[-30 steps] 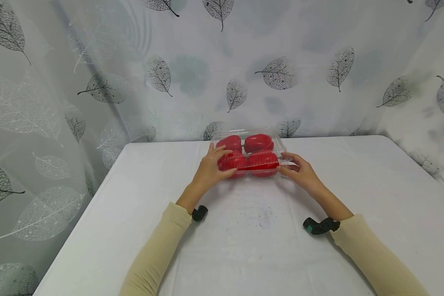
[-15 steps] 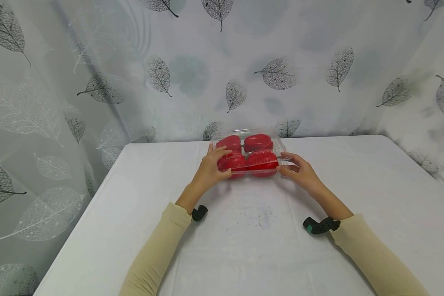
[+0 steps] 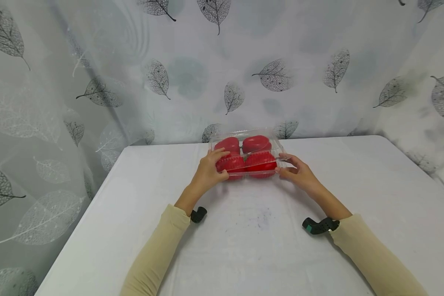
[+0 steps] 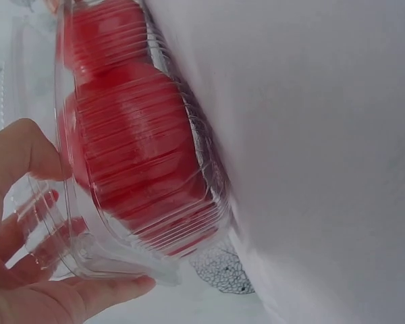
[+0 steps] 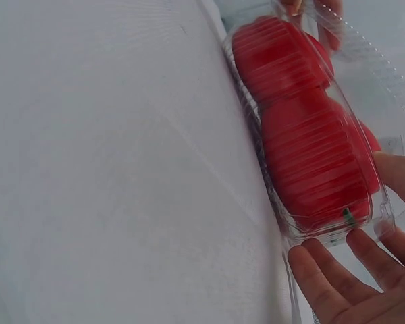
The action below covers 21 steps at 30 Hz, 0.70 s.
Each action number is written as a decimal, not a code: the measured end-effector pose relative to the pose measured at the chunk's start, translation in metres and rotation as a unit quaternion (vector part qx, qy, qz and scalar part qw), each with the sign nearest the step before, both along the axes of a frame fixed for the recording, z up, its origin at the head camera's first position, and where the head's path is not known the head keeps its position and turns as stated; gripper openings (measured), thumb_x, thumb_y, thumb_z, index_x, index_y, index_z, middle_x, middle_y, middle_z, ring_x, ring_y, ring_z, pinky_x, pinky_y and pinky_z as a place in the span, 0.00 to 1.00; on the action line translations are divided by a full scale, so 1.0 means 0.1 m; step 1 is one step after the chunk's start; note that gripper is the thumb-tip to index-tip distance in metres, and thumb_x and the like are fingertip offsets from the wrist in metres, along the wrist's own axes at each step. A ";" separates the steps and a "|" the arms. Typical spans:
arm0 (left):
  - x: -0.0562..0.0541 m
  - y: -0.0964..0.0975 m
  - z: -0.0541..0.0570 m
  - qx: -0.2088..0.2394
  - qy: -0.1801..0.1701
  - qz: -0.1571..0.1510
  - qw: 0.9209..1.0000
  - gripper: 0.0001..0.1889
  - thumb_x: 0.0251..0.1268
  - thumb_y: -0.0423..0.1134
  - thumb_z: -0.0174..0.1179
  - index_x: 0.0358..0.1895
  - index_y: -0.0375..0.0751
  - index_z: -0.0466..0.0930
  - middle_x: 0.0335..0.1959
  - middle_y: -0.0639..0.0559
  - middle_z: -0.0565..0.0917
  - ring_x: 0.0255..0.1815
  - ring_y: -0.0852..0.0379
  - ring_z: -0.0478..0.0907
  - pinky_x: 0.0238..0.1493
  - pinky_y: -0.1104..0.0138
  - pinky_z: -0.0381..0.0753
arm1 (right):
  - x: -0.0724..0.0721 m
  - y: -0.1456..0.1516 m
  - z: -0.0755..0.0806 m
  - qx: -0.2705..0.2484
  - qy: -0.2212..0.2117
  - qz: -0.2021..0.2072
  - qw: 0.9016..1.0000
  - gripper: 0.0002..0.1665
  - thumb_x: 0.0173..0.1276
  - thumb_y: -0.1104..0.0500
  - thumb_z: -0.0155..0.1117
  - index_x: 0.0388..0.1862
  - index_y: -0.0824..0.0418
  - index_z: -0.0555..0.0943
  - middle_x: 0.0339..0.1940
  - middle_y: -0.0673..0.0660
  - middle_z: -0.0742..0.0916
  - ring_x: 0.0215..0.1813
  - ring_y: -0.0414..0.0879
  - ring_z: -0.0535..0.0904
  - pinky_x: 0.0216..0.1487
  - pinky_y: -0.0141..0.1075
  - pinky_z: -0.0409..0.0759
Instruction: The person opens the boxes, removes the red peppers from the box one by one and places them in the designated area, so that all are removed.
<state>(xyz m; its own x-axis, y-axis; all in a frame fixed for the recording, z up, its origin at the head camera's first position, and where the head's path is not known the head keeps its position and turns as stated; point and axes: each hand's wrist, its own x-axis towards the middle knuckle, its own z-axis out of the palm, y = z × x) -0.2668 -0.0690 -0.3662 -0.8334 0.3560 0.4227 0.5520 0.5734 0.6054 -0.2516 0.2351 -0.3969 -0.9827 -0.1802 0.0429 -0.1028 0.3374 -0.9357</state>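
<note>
A clear plastic clamshell container (image 3: 248, 159) with red bell peppers (image 3: 257, 144) inside sits near the back of the white table (image 3: 355, 185). My left hand (image 3: 213, 168) holds its left end, thumb on the lid and fingers curled at the front rim. My right hand (image 3: 293, 168) holds the right end the same way. In the left wrist view the container (image 4: 131, 148) lies against the cloth, with my left hand (image 4: 34, 263) wrapped round its corner. The right wrist view shows the container (image 5: 310, 142) with my right hand (image 5: 354, 283) cupping its near end.
A leaf-patterned curtain (image 3: 281, 74) hangs close behind the container and along the left and right sides. The table's left edge (image 3: 92, 205) drops off beside my left arm. Faint dark smudges (image 3: 260, 218) mark the cloth between my forearms.
Both hands keep their hold on the container's ends. The container and hands sit very slightly further left in view; nothing else has moved.
</note>
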 end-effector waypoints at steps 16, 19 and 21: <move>0.01 -0.07 0.05 -0.023 -0.043 -0.020 0.999 0.27 0.58 0.30 0.64 0.64 0.35 0.75 0.67 0.38 0.72 0.70 0.32 0.64 0.66 0.51 0.68 | -0.01 0.00 -0.06 -0.029 -0.017 0.000 0.999 0.41 0.70 0.50 0.63 0.75 0.60 0.57 0.74 0.64 0.65 0.67 0.63 0.71 0.53 0.39 0.81; 0.01 -0.06 0.05 -0.024 -0.043 -0.021 0.999 0.27 0.58 0.28 0.64 0.64 0.34 0.74 0.67 0.38 0.72 0.70 0.35 0.65 0.67 0.51 0.66 | -0.01 0.01 -0.06 -0.034 -0.017 0.002 0.999 0.41 0.70 0.50 0.63 0.75 0.60 0.57 0.74 0.64 0.65 0.67 0.63 0.70 0.53 0.39 0.81; 0.01 -0.05 0.05 -0.022 -0.040 -0.017 0.999 0.27 0.57 0.26 0.63 0.63 0.33 0.74 0.67 0.37 0.72 0.69 0.37 0.67 0.67 0.52 0.67 | -0.01 0.01 -0.06 -0.036 -0.016 0.003 0.999 0.41 0.70 0.50 0.63 0.75 0.60 0.57 0.74 0.63 0.65 0.67 0.62 0.70 0.53 0.39 0.81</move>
<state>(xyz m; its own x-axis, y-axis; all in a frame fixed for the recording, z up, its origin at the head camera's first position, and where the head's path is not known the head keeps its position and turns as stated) -0.2657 -0.0737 -0.3611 -0.8511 0.4017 0.3381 0.5223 0.5823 0.6230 -0.2527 0.2365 -0.4026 -0.9825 -0.1845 0.0247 -0.0747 0.2692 -0.9602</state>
